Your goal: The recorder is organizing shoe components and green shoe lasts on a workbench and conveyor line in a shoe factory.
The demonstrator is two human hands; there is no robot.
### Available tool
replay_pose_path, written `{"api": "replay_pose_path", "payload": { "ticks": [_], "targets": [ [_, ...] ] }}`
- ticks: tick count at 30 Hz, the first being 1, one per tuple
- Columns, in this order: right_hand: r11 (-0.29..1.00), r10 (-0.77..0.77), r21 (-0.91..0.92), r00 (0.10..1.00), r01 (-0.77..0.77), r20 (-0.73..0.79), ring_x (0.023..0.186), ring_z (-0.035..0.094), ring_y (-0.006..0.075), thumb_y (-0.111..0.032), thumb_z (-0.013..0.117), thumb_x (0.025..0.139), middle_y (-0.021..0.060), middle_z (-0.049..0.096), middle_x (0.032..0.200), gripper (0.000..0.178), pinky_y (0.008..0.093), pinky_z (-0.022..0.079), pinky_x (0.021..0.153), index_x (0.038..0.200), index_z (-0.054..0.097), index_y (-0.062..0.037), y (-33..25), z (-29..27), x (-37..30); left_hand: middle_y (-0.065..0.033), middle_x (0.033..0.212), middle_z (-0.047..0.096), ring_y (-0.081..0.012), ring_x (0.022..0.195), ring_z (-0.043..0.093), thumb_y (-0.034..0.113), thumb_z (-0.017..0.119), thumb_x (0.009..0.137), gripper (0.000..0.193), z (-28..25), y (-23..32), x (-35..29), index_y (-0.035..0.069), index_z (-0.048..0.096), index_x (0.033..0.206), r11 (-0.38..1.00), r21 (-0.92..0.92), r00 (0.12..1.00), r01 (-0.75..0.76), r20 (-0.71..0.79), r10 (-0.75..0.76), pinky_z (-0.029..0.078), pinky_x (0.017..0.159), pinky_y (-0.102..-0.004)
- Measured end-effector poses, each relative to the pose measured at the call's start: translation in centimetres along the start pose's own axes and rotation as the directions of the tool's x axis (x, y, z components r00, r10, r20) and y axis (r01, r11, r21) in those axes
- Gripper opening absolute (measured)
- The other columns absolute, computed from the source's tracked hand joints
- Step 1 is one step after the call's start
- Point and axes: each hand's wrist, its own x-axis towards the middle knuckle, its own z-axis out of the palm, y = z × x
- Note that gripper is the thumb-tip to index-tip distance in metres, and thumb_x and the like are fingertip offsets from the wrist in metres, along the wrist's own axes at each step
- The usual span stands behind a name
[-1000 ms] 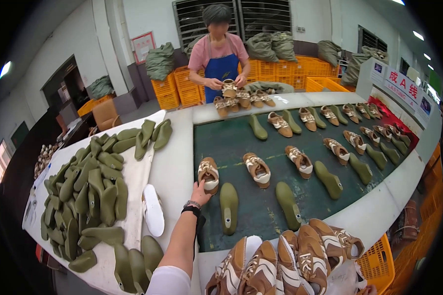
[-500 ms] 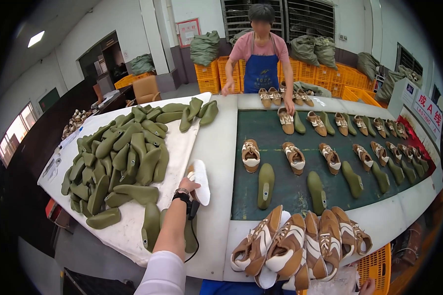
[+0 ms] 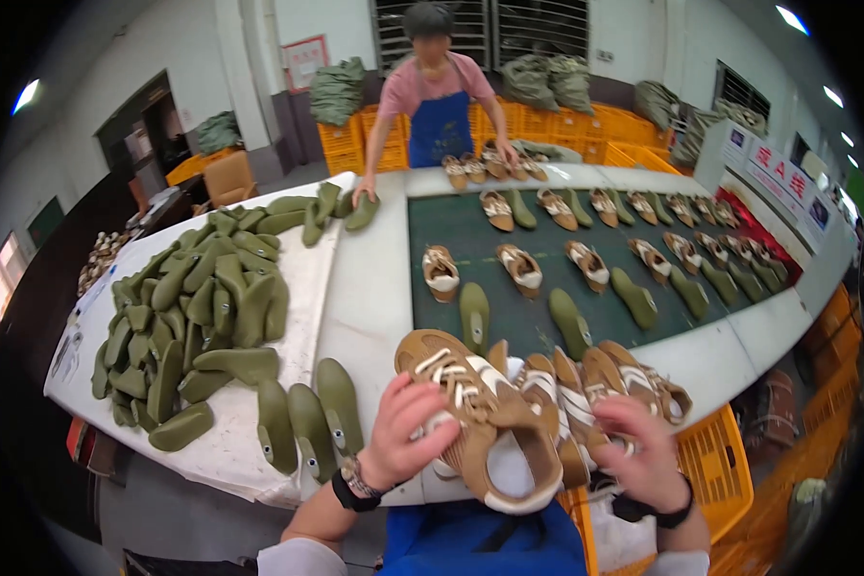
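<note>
My left hand point(image 3: 408, 429) grips a brown-and-white sneaker point(image 3: 494, 422) by its side. The sneaker is raised close to me, toe pointing away and left, its opening and pale insole facing me. To its right, my right hand point(image 3: 640, 444) has its fingers apart, beside a cluster of similar sneakers point(image 3: 634, 374) on the near table edge. Whether its fingertips touch one of them I cannot tell. Several green shoe lasts point(image 3: 309, 422) lie left of my left hand.
A heap of green lasts point(image 3: 202, 298) covers the white cloth at left. The dark green belt point(image 3: 432, 331) carries rows of sneakers and lasts. Across the table a co-worker point(image 3: 437, 106) touches a last and a sneaker. An orange crate point(image 3: 725, 470) stands at lower right.
My left hand has brought a sneaker from the table's left side toward me, turning it. My right hand has come up into view. The co-worker's hand has moved onto a last; my view has shifted.
</note>
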Motion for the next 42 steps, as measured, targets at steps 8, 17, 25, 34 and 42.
{"api": "replay_pose_path", "payload": {
  "ticks": [8,17,25,34,42],
  "targets": [
    [0.999,-0.041,-0.006,0.97,0.044,0.241,0.08,0.061,0.0249,-0.01,0.066,0.071,0.0128,0.05,0.116,0.049,0.0312,0.05,0.067,0.117,0.051,-0.0055,-0.5,4.5,1.8,-0.0101,0.107,0.056,-0.0295,0.103,0.053,0.004,0.062,0.069,0.025,1.1,3.6,-1.8,0.013,0.058,0.092,0.992,-0.101,0.997,0.069,-0.009,-0.07,0.035,0.098,-0.0464],
    [0.87,-0.295,-0.429,0.954,0.243,-0.058,0.062,0.062,0.025,-0.005,0.06,0.069,0.0115,0.062,0.079,0.044,0.0324,0.049,0.051,0.112,0.054,-0.0032,1.7,7.8,0.7,-0.0146,0.106,0.054,-0.0348,0.099,0.053,0.004,0.068,0.066,0.033,0.1,6.7,2.0,0.001,0.056,0.097,0.868,-0.112,0.868,0.484,0.188,-0.46,0.042,0.088,-0.0442],
    [0.95,-0.166,-0.277,0.984,0.144,-0.058,0.07,0.066,0.0289,0.008,0.056,0.074,0.0185,0.064,0.081,0.046,0.0313,0.05,0.059,0.117,0.04,0.0043,1.6,7.8,0.3,-0.0153,0.097,0.047,-0.0322,0.09,0.05,-0.001,0.06,0.069,0.034,0.8,7.0,2.2,0.004,0.058,0.102,0.853,-0.143,0.843,0.502,0.301,-0.445,0.042,0.08,-0.0396],
    [0.886,-0.397,-0.32,0.905,0.334,-0.155,0.06,0.062,0.0273,0.007,0.056,0.07,0.0147,0.063,0.073,0.045,0.033,0.05,0.054,0.113,0.049,0.0013,1.9,8.5,0.4,-0.0132,0.103,0.047,-0.0315,0.098,0.046,-0.007,0.058,0.062,0.023,1.2,6.3,1.8,0.008,0.062,0.079,0.825,-0.203,0.833,0.528,0.311,-0.457,0.039,0.084,-0.0365],
    [0.997,-0.039,0.058,0.967,0.056,-0.253,0.07,0.066,0.0276,0.008,0.055,0.072,0.0175,0.065,0.083,0.043,0.0307,0.052,0.062,0.114,0.048,0.002,2.5,7.7,0.3,-0.012,0.103,0.048,-0.031,0.098,0.047,-0.01,0.058,0.059,0.017,1.3,5.0,0.1,0.006,0.058,0.066,0.801,-0.409,0.892,0.436,0.317,-0.323,0.039,0.085,-0.0382]
  ]
}}
